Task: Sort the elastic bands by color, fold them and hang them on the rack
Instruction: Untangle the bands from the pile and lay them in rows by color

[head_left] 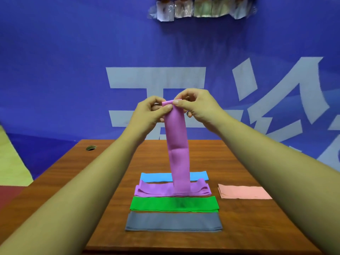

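Head view: both hands are raised above the far part of a wooden table [114, 181]. The left hand [147, 115] and the right hand [198, 105] each pinch the top end of 1 purple band [177, 144] between thumb and fingers, close together, almost touching. The band hangs straight down as a flat strip, with a faint crease across its middle, and its lower end reaches the purple pile [154, 189] lying on the table.

4 flat piles lie in a column on the table, each stretched left to right. The blue band [156, 177] is farthest, then the purple pile just near of it, then the green band [173, 204], then the gray band [173, 221] nearest. A folded pink band [244, 191] lies apart to the right, level with the purple pile.

A round hole [91, 148] sits in the far left corner of the table. Behind the table hangs a blue banner [55, 70] with large pale characters, only partly in view and not readable as whole words. At the top, a row of shiny packets [198, 10] hangs, too blurred to read.
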The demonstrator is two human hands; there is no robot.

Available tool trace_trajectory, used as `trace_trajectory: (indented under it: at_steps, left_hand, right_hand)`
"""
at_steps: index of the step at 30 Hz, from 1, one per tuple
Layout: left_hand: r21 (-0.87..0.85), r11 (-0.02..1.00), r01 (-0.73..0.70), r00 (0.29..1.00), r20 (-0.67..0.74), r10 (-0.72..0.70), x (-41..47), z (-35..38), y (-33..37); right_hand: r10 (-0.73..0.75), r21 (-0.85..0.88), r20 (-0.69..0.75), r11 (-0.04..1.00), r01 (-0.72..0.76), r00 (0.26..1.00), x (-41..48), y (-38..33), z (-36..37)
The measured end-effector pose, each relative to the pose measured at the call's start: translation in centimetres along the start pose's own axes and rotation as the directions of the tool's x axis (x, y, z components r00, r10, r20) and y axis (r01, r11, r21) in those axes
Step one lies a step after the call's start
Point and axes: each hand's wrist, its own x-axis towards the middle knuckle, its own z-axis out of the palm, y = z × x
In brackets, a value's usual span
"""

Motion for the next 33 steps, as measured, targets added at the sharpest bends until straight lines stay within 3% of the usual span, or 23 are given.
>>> trace_trajectory:
  at_steps: [3, 7, 14, 18, 21, 24, 33]
  left_hand:
    - [-0.100, 0.992, 0.080, 0.996, 0.049, -0.075, -1.3, 0.3, -0.9]
    - [-0.072, 0.981, 0.181, 0.970, 0.178, -0.166, -3.0, 0.8, -2.5]
    - [-0.068, 0.968, 0.240, 0.959, 0.169, -0.226, -4.5, 1.1, -4.6]
    - [-0.151, 0.924, 0.351, 0.920, 0.238, -0.310, -6.0, 1.5, -5.5]
    - [-0.014, 0.907, 0.420, 0.834, 0.400, -0.380, -7.6, 1.2, -7.1]
    - [0.043, 0.872, 0.487, 0.764, 0.464, -0.449, -8.9, 0.5, -9.0]
    - [0.169, 0.787, 0.593, 0.715, 0.339, -0.612, -10.6, -4.2, -13.7]
  right_hand:
    - [0.016, -0.013, 0.008, 1.000, -0.016, 1.000, -0.3, -0.4, 0.1]
    - [0.036, 0.003, -0.061, 0.999, -0.036, 0.997, -0.2, -0.5, 0.0]
    - [0.164, -0.159, 0.124, 0.977, -0.143, 0.979, -0.9, 0.1, -0.3]
    - [0.209, -0.135, 0.036, 0.970, -0.202, 0.977, -0.9, 0.8, -0.3]
    - [0.257, -0.075, -0.061, 0.962, -0.261, 0.965, -0.9, 1.9, -0.8]
    - [0.295, -0.035, -0.166, 0.952, -0.305, 0.941, -1.1, 3.4, -1.6]
    - [0.480, 0.059, -0.346, 0.869, -0.492, 0.806, -4.1, 11.3, -3.6]
